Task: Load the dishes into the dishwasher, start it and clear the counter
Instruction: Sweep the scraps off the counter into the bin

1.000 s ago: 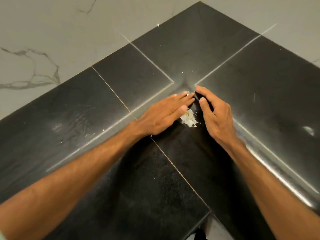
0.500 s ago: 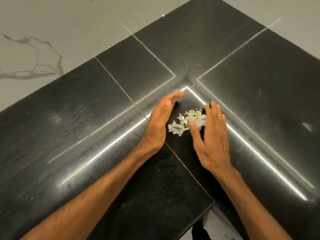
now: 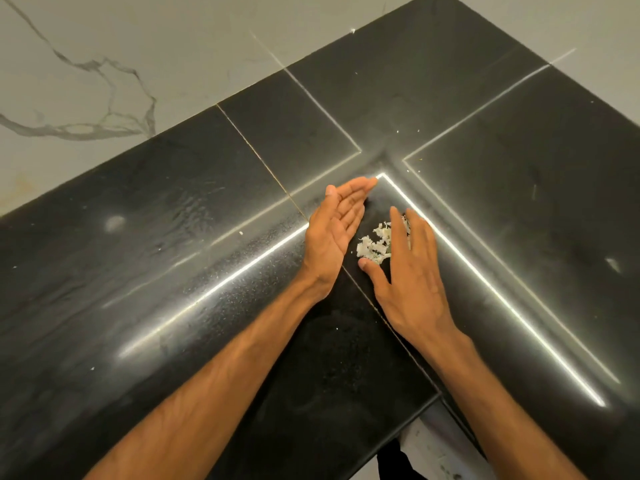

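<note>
A small heap of white food scraps (image 3: 375,245) lies on the black stone counter (image 3: 194,258), near its inner corner. My left hand (image 3: 334,226) stands on its edge just left of the heap, fingers straight, palm turned toward the scraps. My right hand (image 3: 410,271) lies flat over the heap's right side, fingers straight, its thumb touching the scraps' near edge. Part of the heap is hidden under those fingers. No dishes or dishwasher are in sight.
The counter is L-shaped, with a white marble wall (image 3: 104,64) behind it. A few tiny crumbs (image 3: 408,131) dot the far corner, and one (image 3: 241,233) lies left of my left hand. The counter's front edge (image 3: 415,408) drops to the floor below.
Both hands have drawn the scraps out of the far corner toward me. My left hand has turned from flat, palm down, onto its edge, and the heap has spread out.
</note>
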`<state>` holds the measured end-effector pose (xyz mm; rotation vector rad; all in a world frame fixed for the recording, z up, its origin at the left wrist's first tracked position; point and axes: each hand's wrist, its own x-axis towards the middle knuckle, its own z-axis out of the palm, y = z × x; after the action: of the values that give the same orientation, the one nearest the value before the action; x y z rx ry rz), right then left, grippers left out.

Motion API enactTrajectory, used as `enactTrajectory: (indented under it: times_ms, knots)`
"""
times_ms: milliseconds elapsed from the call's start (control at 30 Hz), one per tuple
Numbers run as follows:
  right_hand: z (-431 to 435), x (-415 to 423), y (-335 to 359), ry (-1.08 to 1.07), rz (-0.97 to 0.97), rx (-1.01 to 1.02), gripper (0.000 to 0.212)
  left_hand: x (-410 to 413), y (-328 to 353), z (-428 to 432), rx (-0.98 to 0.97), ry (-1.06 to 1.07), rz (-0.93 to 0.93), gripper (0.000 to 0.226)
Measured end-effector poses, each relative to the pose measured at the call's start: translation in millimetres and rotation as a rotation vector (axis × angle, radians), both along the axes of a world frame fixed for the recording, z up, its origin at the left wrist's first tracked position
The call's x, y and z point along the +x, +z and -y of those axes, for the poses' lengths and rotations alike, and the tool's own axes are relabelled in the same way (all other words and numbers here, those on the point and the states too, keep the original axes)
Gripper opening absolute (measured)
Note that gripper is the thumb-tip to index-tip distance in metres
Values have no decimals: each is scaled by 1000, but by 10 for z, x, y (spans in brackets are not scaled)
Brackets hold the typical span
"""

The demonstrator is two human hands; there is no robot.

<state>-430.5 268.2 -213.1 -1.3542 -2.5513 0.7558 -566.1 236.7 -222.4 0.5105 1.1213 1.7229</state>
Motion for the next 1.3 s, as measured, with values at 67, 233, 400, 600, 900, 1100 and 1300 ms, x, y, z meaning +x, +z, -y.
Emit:
enactTrajectory:
  times_ms: [67, 233, 400, 600, 900, 1100, 1300]
  knots:
    - [25, -96, 71, 39, 67, 30, 75, -17, -3, 0, 1, 30, 71, 59]
    - [129, -148, 199, 168, 193, 153, 62, -16, -28, 6, -10, 112, 147, 58]
    - [-39, -106, 136, 258, 145, 255, 18, 12, -42, 12, -20, 175, 196, 54]
    - [-220, -180, 209, 252, 104, 215, 23, 23, -23, -3, -45, 208, 229, 54]
    - [-504, -262, 657, -165, -395, -334, 17, 180, 121, -111, -52, 190, 540, 59]
    - [-278, -437, 623, -63, -314, -54, 28, 199, 264, -210, 87, 172, 802, 49]
    - [95, -542, 632, 14, -375, -131, 39, 113, 265, -265, 65, 267, 885, 39]
